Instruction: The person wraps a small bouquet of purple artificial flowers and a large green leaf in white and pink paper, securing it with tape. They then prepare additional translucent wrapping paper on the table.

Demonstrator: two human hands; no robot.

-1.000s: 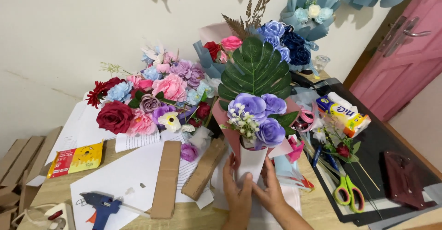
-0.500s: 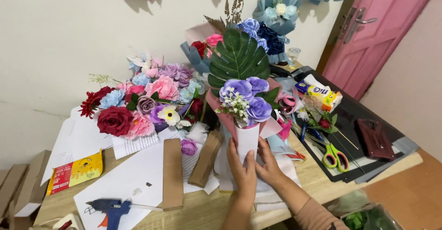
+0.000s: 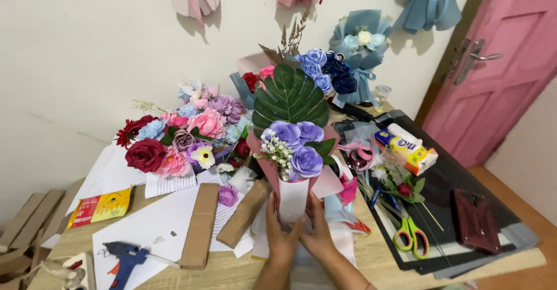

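Observation:
I hold a small bouquet (image 3: 295,151) upright over the table: purple paper roses, tiny white sprigs and a big dark green leaf, wrapped in pink paper with a white base. My left hand (image 3: 280,238) grips the left side of the white base. My right hand (image 3: 319,232) grips its right side. Both hands meet under the wrap near the table's front edge.
A heap of mixed artificial flowers (image 3: 180,142) lies at the left. Two brown cardboard strips (image 3: 200,225), a blue glue gun (image 3: 125,254), white sheets, green scissors (image 3: 411,235), a black mat (image 3: 458,191), blue bouquets (image 3: 348,64) by the wall. A pink door (image 3: 499,64) stands at the right.
The view has shifted left and down, so the door fills more of the right side. Both hands stay closed on the bouquet's base, which has barely moved.

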